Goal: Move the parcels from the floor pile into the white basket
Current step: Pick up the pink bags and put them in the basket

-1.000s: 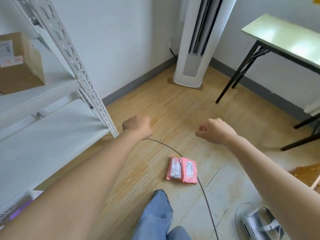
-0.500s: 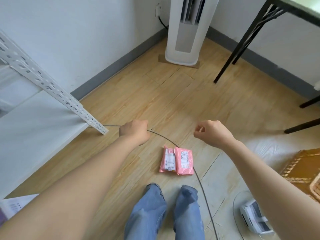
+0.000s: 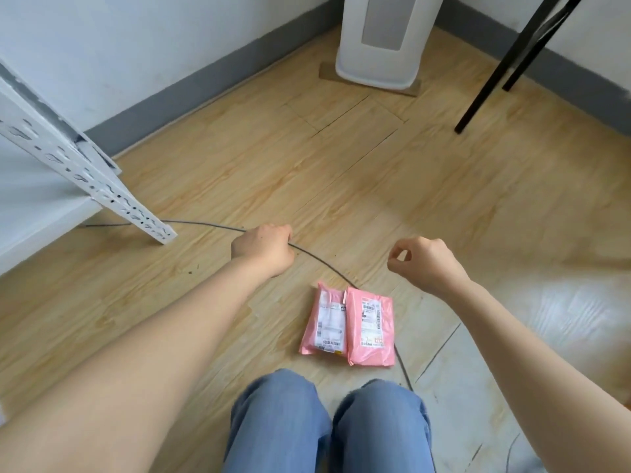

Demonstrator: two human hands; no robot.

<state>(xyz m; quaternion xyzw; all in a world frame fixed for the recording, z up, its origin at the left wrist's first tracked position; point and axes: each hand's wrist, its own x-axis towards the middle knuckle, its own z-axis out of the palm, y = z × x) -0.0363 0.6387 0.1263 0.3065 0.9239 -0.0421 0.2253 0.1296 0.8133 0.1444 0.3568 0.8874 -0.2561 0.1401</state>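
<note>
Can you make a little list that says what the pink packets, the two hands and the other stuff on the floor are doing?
parcels: two pink parcels lying flat side by side on the wooden floor, labels up
left hand: fingers curled, holding nothing, above the floor
right hand: fingers loosely curled, holding nothing
cable: thin grey line across the floor, passing by the parcels
shelf leg: white, at left
white basket: not in view
knees: blue jeans, at the bottom edge

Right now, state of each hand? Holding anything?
Left hand: fingers curled, holding nothing; the cable passes behind it.
Right hand: fingers loosely curled, empty, above the parcels.
</note>
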